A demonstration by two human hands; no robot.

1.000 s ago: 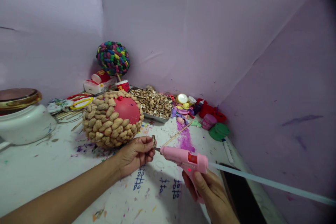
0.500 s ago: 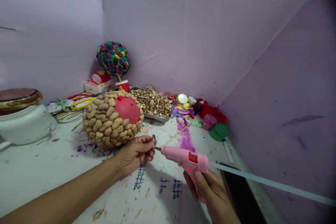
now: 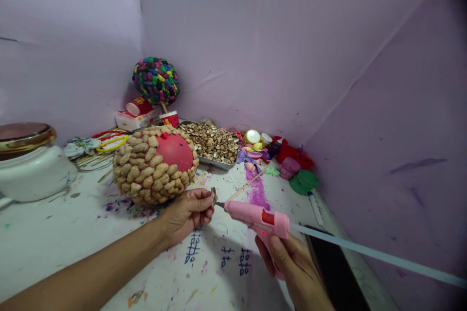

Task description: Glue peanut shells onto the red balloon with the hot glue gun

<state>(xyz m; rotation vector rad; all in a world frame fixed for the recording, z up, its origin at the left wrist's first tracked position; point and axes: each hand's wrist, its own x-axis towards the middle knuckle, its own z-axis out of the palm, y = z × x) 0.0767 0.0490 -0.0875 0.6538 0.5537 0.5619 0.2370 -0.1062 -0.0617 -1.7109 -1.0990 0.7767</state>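
Between the thumb and fingers of my left hand (image 3: 195,209) is a small peanut shell piece (image 3: 213,196), held upright. My right hand (image 3: 288,262) grips a pink hot glue gun (image 3: 251,216) by its handle, and a red light glows on its side. The gun's nozzle points left and is at the shell piece; whether they touch I cannot tell. A long clear glue stick (image 3: 375,252) runs out of the gun's back to the right. Just behind my left hand sits a red balloon (image 3: 175,151), covered with peanuts (image 3: 146,170) except for a bare patch.
A metal tray (image 3: 222,165) full of peanut shells stands behind the balloon. A multicoloured ball (image 3: 156,80) is at the back, a white pot (image 3: 36,172) at the left. Paint pots (image 3: 304,182), a marker (image 3: 315,209) and a black flat object (image 3: 333,267) lie right.
The view has shifted very slightly, so the things on the table sit a little farther left. Both hands keep their hold, with the nozzle still at the shell piece.
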